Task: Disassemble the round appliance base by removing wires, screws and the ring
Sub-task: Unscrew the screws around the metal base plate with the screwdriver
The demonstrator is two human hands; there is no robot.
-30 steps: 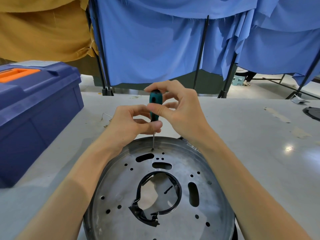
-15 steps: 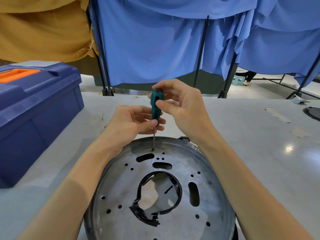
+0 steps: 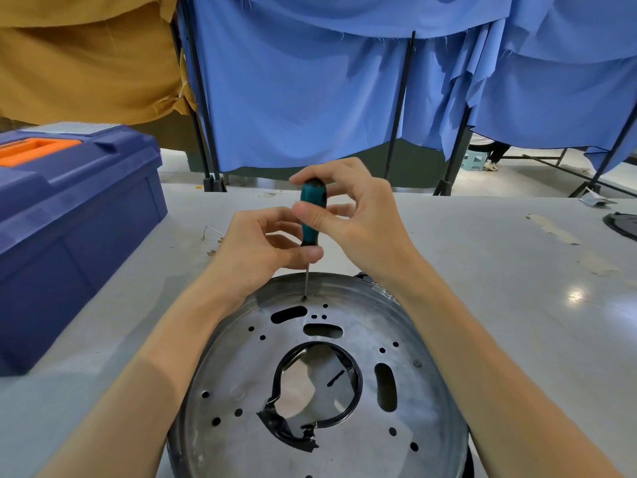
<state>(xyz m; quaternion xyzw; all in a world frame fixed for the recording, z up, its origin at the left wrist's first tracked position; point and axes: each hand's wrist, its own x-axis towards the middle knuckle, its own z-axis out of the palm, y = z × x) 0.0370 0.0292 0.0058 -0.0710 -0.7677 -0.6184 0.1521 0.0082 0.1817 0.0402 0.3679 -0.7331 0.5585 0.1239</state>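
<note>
The round appliance base (image 3: 320,381) lay on the table (image 3: 517,288) in the lower centre of the frame, its black ring (image 3: 355,391) still seated. At centre, the right hand (image 3: 358,219) pinched the screwdriver (image 3: 313,208) handle while the left hand (image 3: 258,250) closed its fingers (image 3: 303,253) on the shaft, tip on a screw (image 3: 304,299) at the base's far rim. This looked like the screw-removal step; next would come steady turning with downward pressure.

Below both hands lies the round base (image 3: 241,367), dull grey metal with a scuffed, smeared sheen, and a glossy black plastic-looking ring (image 3: 356,391), torn and crumpled at its near end, lines its middle opening. Pinched between the right hand (image 3: 358,222) and left hand (image 3: 255,243) is a screwdriver (image 3: 312,215) with a matt teal handle, seemingly plastic, and a thin bright metal shaft. The table (image 3: 499,288) beneath is smooth pale grey with soft glare to the right of the hands; left of them sits a smooth blue plastic toolbox (image 3: 76,229), and beyond them hangs matt blue cloth (image 3: 303,98) with frayed edges.
</note>
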